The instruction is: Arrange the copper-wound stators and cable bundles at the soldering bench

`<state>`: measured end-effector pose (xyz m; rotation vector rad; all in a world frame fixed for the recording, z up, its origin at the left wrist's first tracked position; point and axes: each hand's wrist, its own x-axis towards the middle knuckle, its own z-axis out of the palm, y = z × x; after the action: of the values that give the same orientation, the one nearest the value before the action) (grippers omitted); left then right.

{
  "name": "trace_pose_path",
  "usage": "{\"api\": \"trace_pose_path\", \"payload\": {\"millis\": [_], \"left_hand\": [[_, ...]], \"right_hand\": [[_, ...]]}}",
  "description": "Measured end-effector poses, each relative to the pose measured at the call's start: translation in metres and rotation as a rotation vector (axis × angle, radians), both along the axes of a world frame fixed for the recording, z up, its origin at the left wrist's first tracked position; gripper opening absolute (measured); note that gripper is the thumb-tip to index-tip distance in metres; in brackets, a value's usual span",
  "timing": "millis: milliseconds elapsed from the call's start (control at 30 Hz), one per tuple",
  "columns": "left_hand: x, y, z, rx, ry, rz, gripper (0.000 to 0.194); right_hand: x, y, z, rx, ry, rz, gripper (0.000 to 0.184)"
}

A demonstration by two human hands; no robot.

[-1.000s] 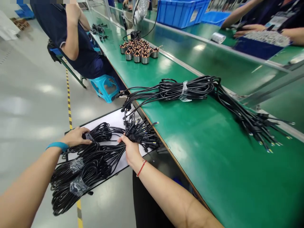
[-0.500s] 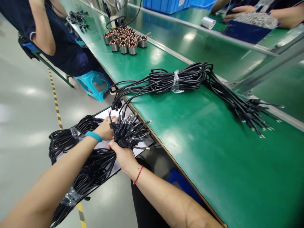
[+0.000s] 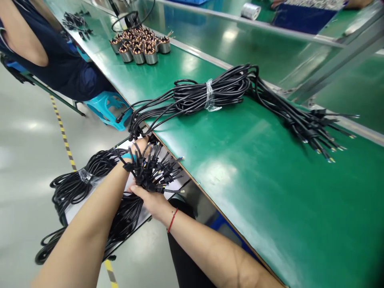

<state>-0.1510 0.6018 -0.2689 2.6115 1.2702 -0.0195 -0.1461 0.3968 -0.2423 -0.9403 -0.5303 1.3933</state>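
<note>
My right hand (image 3: 151, 202), with a red string at the wrist, is closed around the neck of a bundle of black power cables (image 3: 150, 172). Their stripped wire ends fan out above it toward the table. Behind those ends reaches my left hand (image 3: 141, 146), wearing a teal wristband. Its fingers are hidden by the cables, so I cannot tell what they grip. Below the hands, more coiled black cables (image 3: 127, 216) lie on a white-topped surface (image 3: 79, 208). Another coil (image 3: 90, 166), tied with clear plastic, lies to the left.
On the green table (image 3: 255, 192) lies a tied cable bundle (image 3: 216, 92), its plug ends hanging over the near edge. Copper-wound motor stators (image 3: 139, 50) stand farther back. A seated person (image 3: 75, 72) is on a blue stool (image 3: 105, 106). A metal post (image 3: 333, 56) rises at right.
My left hand has moved forward, deeper behind the cable ends near the table edge. My right hand keeps its grip. The view has shifted slightly, and the lower-left coil appears displaced.
</note>
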Motion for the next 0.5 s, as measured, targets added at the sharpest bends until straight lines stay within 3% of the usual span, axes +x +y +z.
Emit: {"api": "trace_pose_path", "payload": {"millis": [100, 200, 300, 400, 467, 500], "left_hand": [[0.011, 0.001, -0.005, 0.005, 0.039, 0.032, 0.035], [0.018, -0.002, -0.009, 0.019, 0.061, 0.058, 0.038], [0.007, -0.006, -0.001, -0.005, 0.073, 0.018, 0.041], [-0.041, -0.024, 0.025, -0.033, 0.060, -0.068, 0.048], [-0.094, -0.055, 0.044, 0.060, -0.063, -0.115, 0.049], [-0.124, -0.079, 0.052, 0.118, -0.145, -0.073, 0.049]], "right_hand": [[-0.003, 0.010, -0.014, -0.079, 0.227, -0.173, 0.017], [-0.002, 0.018, -0.032, -0.222, 0.523, -0.298, 0.033], [0.000, 0.021, -0.042, -0.279, 0.667, -0.344, 0.040], [0.002, 0.025, -0.036, -0.297, 0.703, -0.361, 0.038], [0.002, 0.029, -0.027, -0.313, 0.732, -0.378, 0.032], [0.002, 0.032, -0.023, -0.315, 0.745, -0.386, 0.028]]}}
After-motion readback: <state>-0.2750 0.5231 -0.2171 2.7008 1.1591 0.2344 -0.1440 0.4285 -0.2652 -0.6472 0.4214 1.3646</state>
